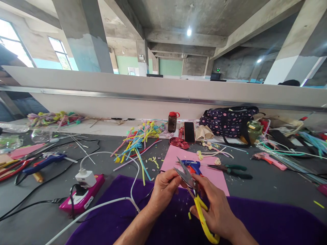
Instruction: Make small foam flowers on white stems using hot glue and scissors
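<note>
My right hand (217, 204) is closed on a pair of scissors (203, 217) with yellow handles. The grey blades stand a little apart and point up and to the left. Beside the blades, the thumb and fingers of my left hand (165, 190) are pinched together. Whatever they hold is too small and covered to make out. Under both hands lies a purple cloth (122, 194), with tiny pale scraps around the scissors. Just behind them, a blue glue gun (192, 165) rests on a pink sheet (176, 153).
Colourful fuzzy stems (139, 139) are heaped at centre left. Pliers (232, 170) and a pink glue gun (270, 160) lie on the right. A pink power strip (95, 194) trails cables at left. Behind stand a bottle (172, 122), a phone (189, 132) and a patterned bag (227, 122).
</note>
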`<state>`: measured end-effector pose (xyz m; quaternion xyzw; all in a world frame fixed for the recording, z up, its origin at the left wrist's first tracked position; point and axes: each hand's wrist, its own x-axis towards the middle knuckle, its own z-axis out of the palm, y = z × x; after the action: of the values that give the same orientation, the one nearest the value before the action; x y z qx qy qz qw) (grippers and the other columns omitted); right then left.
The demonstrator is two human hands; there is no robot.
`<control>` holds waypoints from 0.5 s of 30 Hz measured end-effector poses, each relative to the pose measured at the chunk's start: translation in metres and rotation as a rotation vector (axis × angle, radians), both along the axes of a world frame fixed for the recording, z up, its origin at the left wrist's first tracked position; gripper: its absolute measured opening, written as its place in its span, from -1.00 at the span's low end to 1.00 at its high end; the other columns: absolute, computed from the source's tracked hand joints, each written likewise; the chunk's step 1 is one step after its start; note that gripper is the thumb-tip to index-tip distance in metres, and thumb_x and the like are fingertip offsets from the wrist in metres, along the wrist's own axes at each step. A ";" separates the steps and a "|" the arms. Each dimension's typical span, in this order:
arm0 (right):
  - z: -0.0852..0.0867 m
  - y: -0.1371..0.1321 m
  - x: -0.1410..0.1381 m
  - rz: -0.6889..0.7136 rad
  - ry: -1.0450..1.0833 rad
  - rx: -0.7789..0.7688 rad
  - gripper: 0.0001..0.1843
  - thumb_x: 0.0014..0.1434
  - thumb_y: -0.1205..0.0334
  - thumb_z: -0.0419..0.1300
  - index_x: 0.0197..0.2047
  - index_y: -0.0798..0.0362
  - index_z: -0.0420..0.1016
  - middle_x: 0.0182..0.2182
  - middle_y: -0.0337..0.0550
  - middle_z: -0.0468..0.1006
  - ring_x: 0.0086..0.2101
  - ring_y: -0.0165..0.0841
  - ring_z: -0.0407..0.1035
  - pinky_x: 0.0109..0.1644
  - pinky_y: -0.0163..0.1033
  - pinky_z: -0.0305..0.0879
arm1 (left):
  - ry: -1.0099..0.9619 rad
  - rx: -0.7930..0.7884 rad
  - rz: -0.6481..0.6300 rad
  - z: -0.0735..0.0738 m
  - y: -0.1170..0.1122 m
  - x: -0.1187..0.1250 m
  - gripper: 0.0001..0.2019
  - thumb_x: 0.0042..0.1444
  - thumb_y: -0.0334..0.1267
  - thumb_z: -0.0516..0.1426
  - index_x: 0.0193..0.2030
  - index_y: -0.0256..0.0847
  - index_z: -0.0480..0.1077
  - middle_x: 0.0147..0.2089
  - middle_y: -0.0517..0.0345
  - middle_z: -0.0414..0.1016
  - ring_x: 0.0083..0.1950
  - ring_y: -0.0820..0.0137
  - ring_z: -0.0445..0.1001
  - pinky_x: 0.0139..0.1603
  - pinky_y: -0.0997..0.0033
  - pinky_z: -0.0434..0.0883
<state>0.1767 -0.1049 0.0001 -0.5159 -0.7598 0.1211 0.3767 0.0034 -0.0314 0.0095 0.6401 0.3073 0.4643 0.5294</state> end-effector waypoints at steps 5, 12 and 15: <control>0.001 -0.001 0.001 0.012 0.000 -0.014 -0.35 0.02 0.15 0.17 0.17 0.01 0.08 -0.23 -0.12 0.37 -0.29 -0.25 0.31 -0.23 -0.18 0.26 | 0.017 0.036 -0.007 0.000 0.000 -0.001 -0.81 0.09 -0.20 0.10 -0.34 -0.20 0.53 -0.52 0.19 0.48 -0.55 0.50 0.32 -0.55 0.59 0.29; 0.001 -0.001 0.003 0.029 -0.014 -0.002 -0.38 0.08 0.11 0.16 0.18 -0.02 0.06 -0.22 -0.12 0.36 -0.29 -0.25 0.29 -0.24 -0.18 0.23 | 0.007 0.088 -0.003 0.001 0.000 -0.001 -0.81 0.09 -0.21 0.10 -0.41 -0.20 0.50 -0.54 0.24 0.44 -0.59 0.56 0.26 -0.58 0.62 0.24; -0.002 0.000 0.005 0.040 -0.014 -0.006 -0.36 0.09 0.09 0.16 0.19 -0.03 0.05 -0.24 -0.13 0.36 -0.31 -0.27 0.28 -0.26 -0.20 0.22 | 0.022 0.091 -0.004 0.000 0.000 -0.002 -0.81 0.09 -0.21 0.10 -0.41 -0.21 0.50 -0.53 0.23 0.44 -0.57 0.54 0.27 -0.57 0.62 0.25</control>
<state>0.1820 -0.1054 -0.0019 -0.5024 -0.7722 0.1275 0.3674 0.0019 -0.0314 0.0099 0.6692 0.2904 0.4697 0.4972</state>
